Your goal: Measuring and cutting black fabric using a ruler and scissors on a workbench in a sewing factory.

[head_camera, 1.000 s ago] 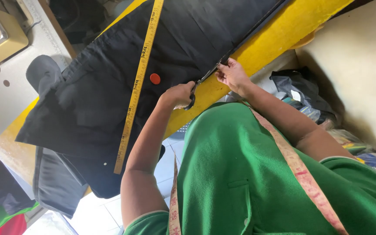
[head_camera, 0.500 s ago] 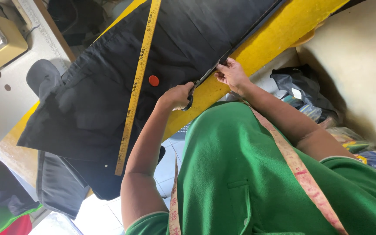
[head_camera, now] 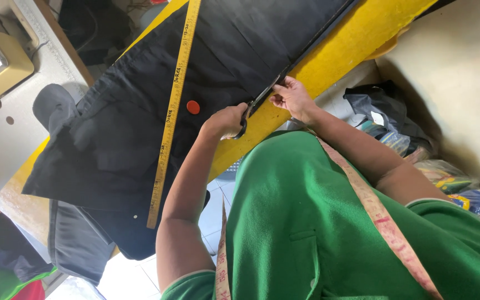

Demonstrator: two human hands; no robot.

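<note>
Head view — left hand (head_camera: 226,120) grips scissors (head_camera: 256,103); right hand (head_camera: 291,97) pinches black cloth (head_camera: 140,111).

Tailoring workshop: cutting table (head_camera: 356,53), measuring stick (head_camera: 172,111)

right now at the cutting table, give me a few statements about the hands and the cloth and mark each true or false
1. One of the hands grips scissors at the edge of the black fabric. True.
2. The other hand rests flat on the yellow ruler. False: it pinches the fabric edge, away from the ruler.
3. A red-orange disc lies on the fabric. True.
4. The table is blue. False: it is yellow.
</note>
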